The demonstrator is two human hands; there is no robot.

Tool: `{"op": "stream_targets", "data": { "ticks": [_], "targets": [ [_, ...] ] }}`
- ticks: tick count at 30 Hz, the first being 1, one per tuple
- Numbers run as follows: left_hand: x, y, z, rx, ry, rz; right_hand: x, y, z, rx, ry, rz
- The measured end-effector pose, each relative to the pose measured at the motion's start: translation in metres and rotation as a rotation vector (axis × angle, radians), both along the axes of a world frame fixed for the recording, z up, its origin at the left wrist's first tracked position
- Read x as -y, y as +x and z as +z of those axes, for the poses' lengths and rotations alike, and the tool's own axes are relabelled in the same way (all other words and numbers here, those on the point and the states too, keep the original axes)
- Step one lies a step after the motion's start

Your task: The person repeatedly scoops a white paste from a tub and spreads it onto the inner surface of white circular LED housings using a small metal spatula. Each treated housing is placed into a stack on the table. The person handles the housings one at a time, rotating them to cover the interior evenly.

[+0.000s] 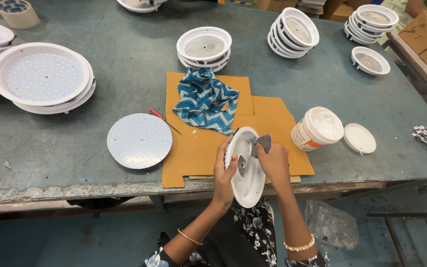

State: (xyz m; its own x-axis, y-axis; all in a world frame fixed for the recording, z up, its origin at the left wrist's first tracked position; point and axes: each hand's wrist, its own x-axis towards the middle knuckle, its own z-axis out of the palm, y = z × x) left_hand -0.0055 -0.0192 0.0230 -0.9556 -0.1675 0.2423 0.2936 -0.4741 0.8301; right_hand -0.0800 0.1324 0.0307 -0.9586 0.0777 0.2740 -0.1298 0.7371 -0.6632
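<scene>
A person's left hand (225,170) grips the rim of a white round housing (245,168), fingers curled around its edge, holding it tilted over the table's (100,94) near edge. The right hand (273,160) pinches a small grey scraper (263,143) between closed fingers, against the housing's inside. Beneath lies brown cardboard (193,158) with a blue zigzag cloth (206,101). A white tub (317,128) stands just right, a round LED board (139,140) left.

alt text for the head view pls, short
A person's left hand tilts a white round lamp housing over the table edge while the right hand presses a small grey pad into it. Nearby: blue zigzag cloth on cardboard, open white tub.
</scene>
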Motion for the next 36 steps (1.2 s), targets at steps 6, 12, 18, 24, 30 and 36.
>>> {"op": "stream_targets", "data": {
  "ticks": [6,12,18,24,30,36],
  "targets": [
    [0.001,-0.002,-0.005,0.005,0.081,-0.042,0.021,0.030,0.033,-0.012,0.115,0.234],
    [0.002,-0.011,-0.013,0.017,0.124,-0.058,-0.007,0.028,0.036,-0.118,-0.048,0.340],
    [-0.005,-0.017,-0.015,0.030,0.169,-0.071,0.002,0.025,0.017,-0.054,-0.031,0.304],
    [-0.003,-0.025,-0.022,0.075,0.196,-0.060,0.006,0.084,0.024,-0.090,0.077,0.549],
    [-0.007,-0.031,-0.027,0.061,0.229,-0.076,-0.019,0.053,0.018,-0.022,-0.019,0.393],
    [-0.007,-0.031,-0.023,0.059,0.212,-0.062,-0.013,0.040,0.006,-0.045,0.026,0.287]
  ]
}}
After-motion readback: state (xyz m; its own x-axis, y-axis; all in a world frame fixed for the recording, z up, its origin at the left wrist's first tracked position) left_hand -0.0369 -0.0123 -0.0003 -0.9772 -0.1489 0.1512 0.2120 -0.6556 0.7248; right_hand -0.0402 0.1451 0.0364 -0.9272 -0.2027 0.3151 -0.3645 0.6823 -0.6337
